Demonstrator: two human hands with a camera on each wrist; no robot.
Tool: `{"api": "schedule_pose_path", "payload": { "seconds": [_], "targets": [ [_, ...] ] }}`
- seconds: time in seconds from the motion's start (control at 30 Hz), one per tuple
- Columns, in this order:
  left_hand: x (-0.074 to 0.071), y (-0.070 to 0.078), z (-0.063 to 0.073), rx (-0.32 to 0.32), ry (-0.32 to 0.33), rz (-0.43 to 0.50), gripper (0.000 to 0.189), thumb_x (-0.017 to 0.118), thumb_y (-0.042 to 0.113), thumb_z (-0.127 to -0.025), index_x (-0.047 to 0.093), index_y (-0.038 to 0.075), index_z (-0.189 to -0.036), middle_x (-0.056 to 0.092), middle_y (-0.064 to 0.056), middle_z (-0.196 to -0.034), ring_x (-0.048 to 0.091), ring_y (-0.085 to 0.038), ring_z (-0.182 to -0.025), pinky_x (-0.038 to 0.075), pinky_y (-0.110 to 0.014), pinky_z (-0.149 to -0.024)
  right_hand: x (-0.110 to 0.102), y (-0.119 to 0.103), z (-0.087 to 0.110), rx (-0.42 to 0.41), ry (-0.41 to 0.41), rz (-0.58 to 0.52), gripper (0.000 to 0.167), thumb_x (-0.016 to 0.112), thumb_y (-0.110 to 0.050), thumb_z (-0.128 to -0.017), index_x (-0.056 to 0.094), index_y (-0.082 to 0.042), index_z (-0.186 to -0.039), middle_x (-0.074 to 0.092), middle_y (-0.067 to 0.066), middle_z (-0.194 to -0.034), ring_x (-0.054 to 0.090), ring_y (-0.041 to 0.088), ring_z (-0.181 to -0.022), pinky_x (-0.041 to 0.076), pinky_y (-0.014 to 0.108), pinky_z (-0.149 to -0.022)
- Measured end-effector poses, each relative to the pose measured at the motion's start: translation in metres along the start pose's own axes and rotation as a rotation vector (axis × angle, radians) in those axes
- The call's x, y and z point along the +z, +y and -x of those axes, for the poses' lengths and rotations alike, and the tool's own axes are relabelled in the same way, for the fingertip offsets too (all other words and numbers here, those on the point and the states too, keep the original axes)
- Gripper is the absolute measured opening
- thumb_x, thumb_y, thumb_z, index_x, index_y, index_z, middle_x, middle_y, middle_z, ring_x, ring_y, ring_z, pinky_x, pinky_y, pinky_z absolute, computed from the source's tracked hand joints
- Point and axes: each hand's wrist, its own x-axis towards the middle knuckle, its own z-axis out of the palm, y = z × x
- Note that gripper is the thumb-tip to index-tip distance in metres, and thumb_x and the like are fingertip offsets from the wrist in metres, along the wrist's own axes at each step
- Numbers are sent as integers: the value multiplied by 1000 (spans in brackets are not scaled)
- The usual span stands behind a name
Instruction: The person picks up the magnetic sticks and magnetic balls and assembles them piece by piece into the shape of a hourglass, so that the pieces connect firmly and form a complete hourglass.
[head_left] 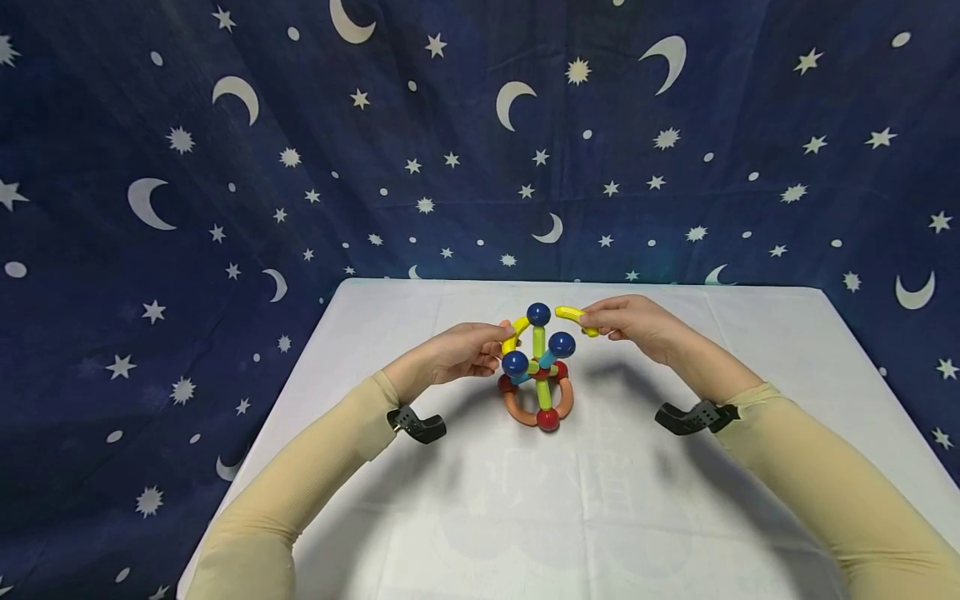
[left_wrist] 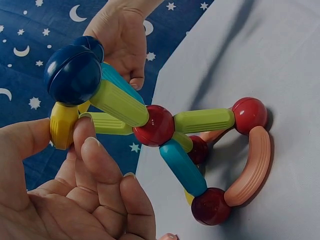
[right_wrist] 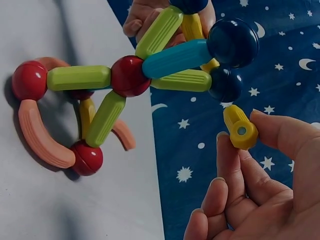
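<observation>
A ball-and-rod toy structure stands on the table, with a red ball [right_wrist: 130, 76] at its centre and green rods [left_wrist: 204, 121] and blue rods [right_wrist: 176, 58] running out from it. Blue balls [head_left: 562, 344] cap the upper rods. My left hand [head_left: 467, 353] pinches a curved yellow rod [left_wrist: 62, 131] between thumb and fingertips, at the structure's left side; this rod touches a blue ball. On the other side, my right hand [head_left: 632, 323] pinches a second curved yellow rod [right_wrist: 237, 123] by one end. A small gap separates its far end from the top blue ball [head_left: 538, 314].
Curved orange rods [left_wrist: 250, 167] link red balls [head_left: 548, 419] at the base. The structure rests on a white-covered table [head_left: 510, 517]. Dark blue cloth [head_left: 465, 142] with moons and stars hangs behind and to the sides. Each wrist wears a black band [head_left: 417, 425].
</observation>
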Motion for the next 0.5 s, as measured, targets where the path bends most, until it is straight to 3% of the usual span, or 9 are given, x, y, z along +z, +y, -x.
{"api": "schedule_pose_path", "payload": {
  "seconds": [0.5],
  "targets": [
    [-1, 0, 0, 7, -28, -11, 56, 59, 36, -103, 54, -6, -140, 57, 0, -80, 55, -13, -71, 48, -29, -74, 1, -4, 2, 8, -53, -88, 56, 72, -32, -96, 59, 9, -133, 71, -2, -89, 56, 15, -82, 46, 24, -75]
  ]
}}
